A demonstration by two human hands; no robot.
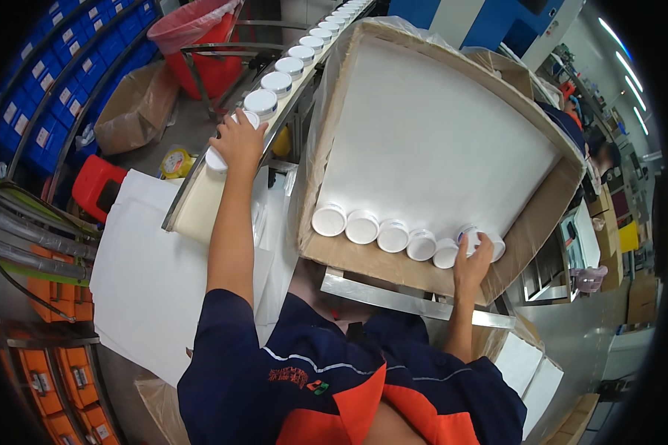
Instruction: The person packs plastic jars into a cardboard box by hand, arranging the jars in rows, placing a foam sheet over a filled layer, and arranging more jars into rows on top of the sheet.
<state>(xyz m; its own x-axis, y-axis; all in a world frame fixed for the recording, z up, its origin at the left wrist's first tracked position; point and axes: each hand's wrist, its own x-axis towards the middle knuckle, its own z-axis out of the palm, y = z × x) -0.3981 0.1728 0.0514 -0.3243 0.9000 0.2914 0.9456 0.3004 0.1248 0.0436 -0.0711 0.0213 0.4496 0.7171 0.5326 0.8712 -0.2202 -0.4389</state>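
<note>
1. This is a factory floor with blue crate racks at nine to eleven o'clock, orange bins at seven o'clock, a red-lined waste bin (200, 44) at twelve o'clock, and another worker's station off at three o'clock.
2. A big cardboard carton (549, 215) lined with a white sheet fills the centre and right, tilted toward the person; a row of white jars (393, 236) lies along its near wall.
3. A narrow conveyor (200, 200) runs from eight o'clock up to twelve, carrying a file of white-lidded jars (277, 83).
4. The left hand (239, 141) is curled over the nearest conveyor jars (230, 141), apparently gripping two, though the fingers hide the hold.
5. The right hand (473, 261) is closed around the end jar (469, 236) in the row at four o'clock, pressing it against its neighbour.
6. Done well, I would judge, each jar seats flush against the last, lid facing out, without gaps.
7. The right carton wall sits just beside that hand, so room is tight there; the sheet above the row is open.
</note>
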